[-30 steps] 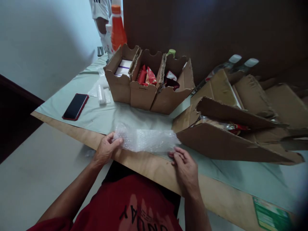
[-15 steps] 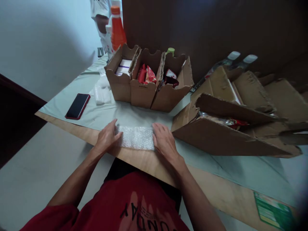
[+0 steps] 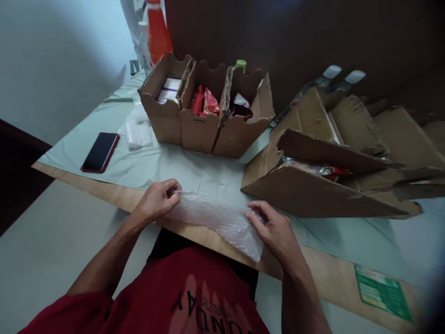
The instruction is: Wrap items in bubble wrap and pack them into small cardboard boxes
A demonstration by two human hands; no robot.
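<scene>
A clear strip of bubble wrap (image 3: 215, 215) stretches between my hands over the table's front edge. Its left end is pinched by my left hand (image 3: 158, 199), thumb against curled fingers. My right hand (image 3: 274, 227) grips the other end, where the wrap slants down and widens toward me. Behind the wrap stand three cardboard bins side by side: the left bin (image 3: 162, 118) holds white boxes, and the middle bin (image 3: 200, 130) holds red packets. Dark red packets lie in the right bin (image 3: 239, 139).
A phone (image 3: 100, 152) with a red case and folded bubble wrap (image 3: 137, 132) lie at left. An orange bottle (image 3: 158, 35) stands at the back. More cardboard bins (image 3: 327, 190) fill the right side. A green card (image 3: 382, 292) lies at the front right edge.
The bubble wrap, flat and short between my hands before, is now longer and lifted, its right part hanging toward me. My right hand has moved right; my left fingers have closed into a pinch.
</scene>
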